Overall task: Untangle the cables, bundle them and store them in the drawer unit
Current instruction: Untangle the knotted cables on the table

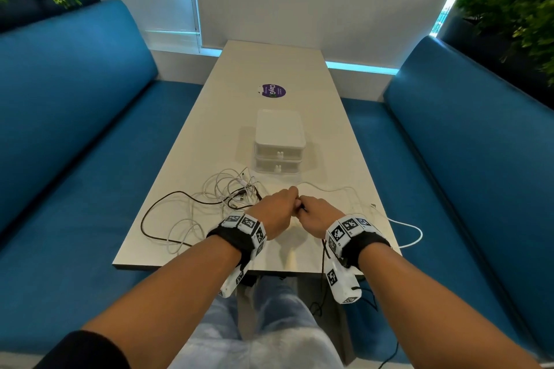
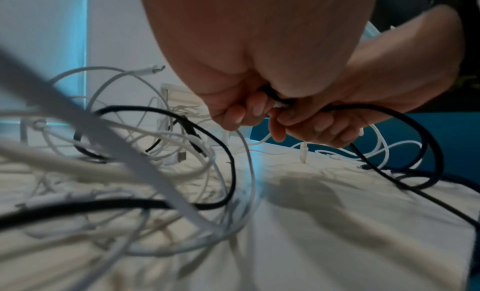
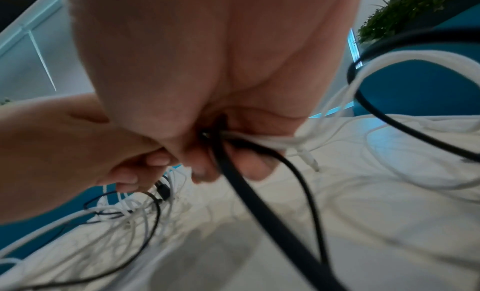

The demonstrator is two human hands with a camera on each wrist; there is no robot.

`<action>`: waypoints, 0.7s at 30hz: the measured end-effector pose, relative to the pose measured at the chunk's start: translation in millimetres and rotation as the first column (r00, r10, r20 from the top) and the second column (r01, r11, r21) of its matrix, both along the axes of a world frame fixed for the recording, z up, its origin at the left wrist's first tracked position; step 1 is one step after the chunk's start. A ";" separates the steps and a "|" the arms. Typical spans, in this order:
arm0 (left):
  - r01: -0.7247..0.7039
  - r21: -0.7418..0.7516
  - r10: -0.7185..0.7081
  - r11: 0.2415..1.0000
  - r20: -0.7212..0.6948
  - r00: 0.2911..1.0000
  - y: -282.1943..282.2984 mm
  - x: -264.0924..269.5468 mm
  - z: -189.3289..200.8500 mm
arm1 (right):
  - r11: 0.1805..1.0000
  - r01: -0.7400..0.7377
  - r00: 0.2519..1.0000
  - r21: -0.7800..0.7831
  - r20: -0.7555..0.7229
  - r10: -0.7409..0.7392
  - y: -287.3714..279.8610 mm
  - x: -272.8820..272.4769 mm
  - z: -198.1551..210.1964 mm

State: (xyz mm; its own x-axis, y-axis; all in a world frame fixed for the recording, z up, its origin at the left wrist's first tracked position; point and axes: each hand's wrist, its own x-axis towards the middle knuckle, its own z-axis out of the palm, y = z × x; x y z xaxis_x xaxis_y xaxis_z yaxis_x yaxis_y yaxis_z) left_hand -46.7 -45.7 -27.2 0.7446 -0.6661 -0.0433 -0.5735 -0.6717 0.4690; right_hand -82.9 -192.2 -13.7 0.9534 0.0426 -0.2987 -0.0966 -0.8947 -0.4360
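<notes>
both hands, left hand (image 1: pixel 274 209) and right hand (image 1: pixel 318 214), pinch a black cable (image 3: pixel 262 211) and white cable (image 3: pixel 259 139) together (knuckles touching); yanking could tighten the tangle (image 1: pixel 230 192) left of them.

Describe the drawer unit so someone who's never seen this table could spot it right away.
On the long pale table between the blue benches, look just beyond the tangled cables. The drawer unit is a white box with two stacked drawers, the only boxy thing there.

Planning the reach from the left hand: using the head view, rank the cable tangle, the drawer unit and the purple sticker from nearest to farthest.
From the left hand:
1. Cable tangle, just left of the hand on the table.
2. Drawer unit, straight ahead beyond the hands, drawers closed.
3. Purple sticker, farther up the table behind the unit.
</notes>
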 end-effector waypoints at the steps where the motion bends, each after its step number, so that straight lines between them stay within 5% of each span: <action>1: 0.012 0.019 -0.012 1.000 0.015 1.000 1.2 -0.8 0.1 | 1.000 -0.003 0.999 -0.012 -0.032 0.002 1.9 1.5 -0.3; 7: 0.045 0.097 -0.067 0.994 0.228 0.971 15.6 3.5 6.2 | 0.998 0.060 0.996 -0.021 -0.062 -0.061 11.1 9.1 1.0; 12: -0.063 -0.077 0.087 0.995 0.375 0.923 45.9 25.2 30.3 | 0.983 0.182 0.982 -0.031 -0.036 -0.183 13.2 10.2 2.1; 21: -0.175 0.254 0.039 0.951 0.462 0.886 91.7 47.9 22.5 | 0.974 0.213 0.977 0.077 -0.037 -0.211 21.3 9.4 7.0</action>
